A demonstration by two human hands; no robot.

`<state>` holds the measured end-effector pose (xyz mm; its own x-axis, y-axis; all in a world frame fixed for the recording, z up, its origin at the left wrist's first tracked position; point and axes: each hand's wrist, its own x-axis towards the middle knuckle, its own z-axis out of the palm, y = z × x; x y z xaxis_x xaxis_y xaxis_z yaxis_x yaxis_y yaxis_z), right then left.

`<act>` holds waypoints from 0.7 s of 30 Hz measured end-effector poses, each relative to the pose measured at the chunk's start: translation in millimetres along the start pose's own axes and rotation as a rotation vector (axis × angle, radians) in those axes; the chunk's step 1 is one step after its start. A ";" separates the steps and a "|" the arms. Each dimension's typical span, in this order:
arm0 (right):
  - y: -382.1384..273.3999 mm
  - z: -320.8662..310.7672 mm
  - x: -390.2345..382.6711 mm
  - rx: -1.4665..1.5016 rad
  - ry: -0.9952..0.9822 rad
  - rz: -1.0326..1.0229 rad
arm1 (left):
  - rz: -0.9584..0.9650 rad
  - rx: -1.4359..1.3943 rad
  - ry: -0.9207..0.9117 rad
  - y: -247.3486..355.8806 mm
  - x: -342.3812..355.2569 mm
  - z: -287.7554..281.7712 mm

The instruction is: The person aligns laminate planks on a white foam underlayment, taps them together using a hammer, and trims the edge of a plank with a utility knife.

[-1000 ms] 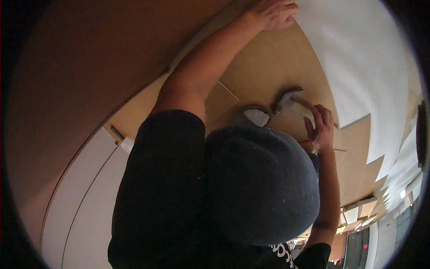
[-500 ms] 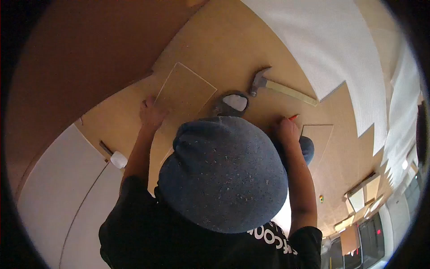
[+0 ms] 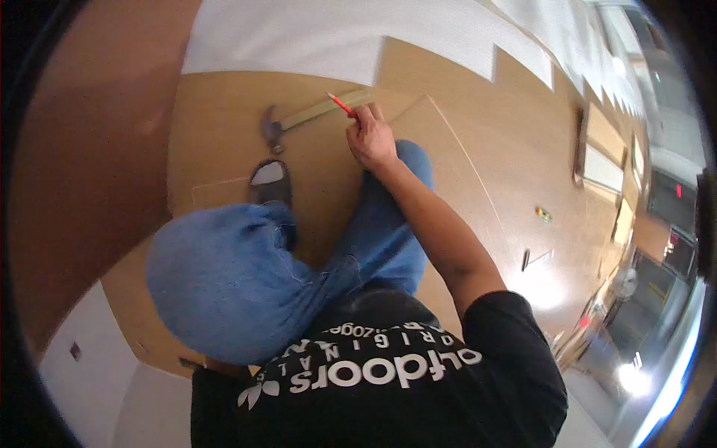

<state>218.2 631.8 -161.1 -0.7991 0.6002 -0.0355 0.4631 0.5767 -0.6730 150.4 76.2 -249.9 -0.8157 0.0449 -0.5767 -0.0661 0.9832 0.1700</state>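
Note:
My right hand (image 3: pixel 371 140) is closed around a red pencil (image 3: pixel 342 104), its tip pointing away to the upper left. The hand is held over my bent right knee, close to the end of a claw hammer (image 3: pixel 302 117). This hammer lies on the wood-coloured floor boards (image 3: pixel 478 127), with its dark head to the left and its pale handle to the right. Only a bit of my left forearm (image 3: pixel 228 366) shows at the lower left; my raised left knee hides the hand. Beside that forearm a short dark handle (image 3: pixel 191 364) lies on the floor.
White underlay (image 3: pixel 299 37) borders the stepped board ends at the far side. A brown upright surface (image 3: pixel 89 149) stands at left. My dark shoe (image 3: pixel 269 183) is below the hammer. Boards (image 3: pixel 601 153) are stacked at right, near a small yellow-green object (image 3: pixel 543 215).
My view has swung right. My right hand, with the pencil, has lifted from the floor toward the hammer's handle. My left hand, earlier on a board's edge, is now hidden behind my knee.

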 end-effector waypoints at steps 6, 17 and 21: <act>106.6 -127.1 -74.1 0.047 0.375 0.303 | 0.027 -0.046 -0.138 42.4 -7.0 22.7; 237.4 -78.3 -235.9 -0.321 0.033 0.734 | -0.026 -0.225 -0.063 47.5 1.5 -44.1; 248.5 -85.8 -226.3 -0.391 0.073 0.734 | -0.029 -0.321 0.052 64.7 12.6 -103.1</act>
<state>546.9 686.9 -256.9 -0.2215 0.9252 -0.3080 0.9670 0.1676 -0.1919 76.6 122.1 -163.8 -0.8387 0.0006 -0.5446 -0.2605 0.8777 0.4022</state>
